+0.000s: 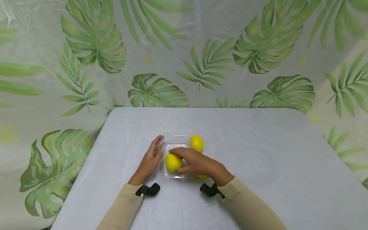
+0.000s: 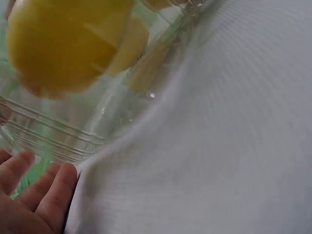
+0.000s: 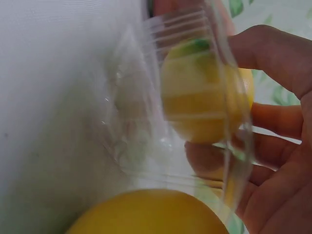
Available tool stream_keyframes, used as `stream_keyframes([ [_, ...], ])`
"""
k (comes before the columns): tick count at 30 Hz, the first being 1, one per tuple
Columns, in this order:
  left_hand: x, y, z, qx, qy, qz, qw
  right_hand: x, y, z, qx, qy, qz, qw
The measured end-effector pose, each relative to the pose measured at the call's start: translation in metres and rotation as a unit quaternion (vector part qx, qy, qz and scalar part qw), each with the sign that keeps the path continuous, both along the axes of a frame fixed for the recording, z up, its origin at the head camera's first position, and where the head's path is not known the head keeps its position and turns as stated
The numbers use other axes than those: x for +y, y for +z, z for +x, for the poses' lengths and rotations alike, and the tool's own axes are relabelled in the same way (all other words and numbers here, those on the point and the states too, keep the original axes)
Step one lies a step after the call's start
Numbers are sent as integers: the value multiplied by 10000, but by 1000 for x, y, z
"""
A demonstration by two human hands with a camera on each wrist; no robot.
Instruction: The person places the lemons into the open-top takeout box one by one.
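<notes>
A clear plastic container (image 1: 173, 139) rests on the table in the head view. My right hand (image 1: 199, 162) reaches over its right side and grips a yellow lemon (image 1: 173, 163) between thumb and fingers, within the container's outline. The right wrist view shows this lemon (image 3: 195, 92) through the clear wall, with a green patch at one end. My left hand (image 1: 149, 162) stands along the container's left side, its fingers nearly straight and fingertips right at the wall. In the left wrist view those fingers (image 2: 57, 192) lie beside the ridged plastic edge.
A second lemon (image 1: 196, 143) lies to the right of the container, toward its far corner. Another lemon (image 1: 203, 176) shows partly below my right wrist, near the front right corner. A white cloth covers the table (image 1: 258, 153); a leaf-patterned sheet (image 1: 215, 48) hangs behind it.
</notes>
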State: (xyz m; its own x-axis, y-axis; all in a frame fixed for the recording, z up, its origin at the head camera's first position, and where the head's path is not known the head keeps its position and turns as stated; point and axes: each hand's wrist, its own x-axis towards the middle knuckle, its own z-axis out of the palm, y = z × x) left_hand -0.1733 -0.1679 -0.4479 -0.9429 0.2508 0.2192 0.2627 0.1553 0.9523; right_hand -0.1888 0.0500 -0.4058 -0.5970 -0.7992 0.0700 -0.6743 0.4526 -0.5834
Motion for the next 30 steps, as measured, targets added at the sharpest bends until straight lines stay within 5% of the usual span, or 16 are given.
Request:
stream_keyframes([
  [9,-1,1,-1,-21,17,-26,10000,-10,-6,0,427,194,300,9984],
  [18,1,2,2,-202,81,-112,9997,-15,-3,-1,148,170,585,9980],
  [25,-2,-23,-10,-74,158,-49,9998,-17,-3,0,136,48,667,9977],
  [30,-3,-29,-12,-7,200,-82,9998,-18,-1,2,88,-14,694,9976],
])
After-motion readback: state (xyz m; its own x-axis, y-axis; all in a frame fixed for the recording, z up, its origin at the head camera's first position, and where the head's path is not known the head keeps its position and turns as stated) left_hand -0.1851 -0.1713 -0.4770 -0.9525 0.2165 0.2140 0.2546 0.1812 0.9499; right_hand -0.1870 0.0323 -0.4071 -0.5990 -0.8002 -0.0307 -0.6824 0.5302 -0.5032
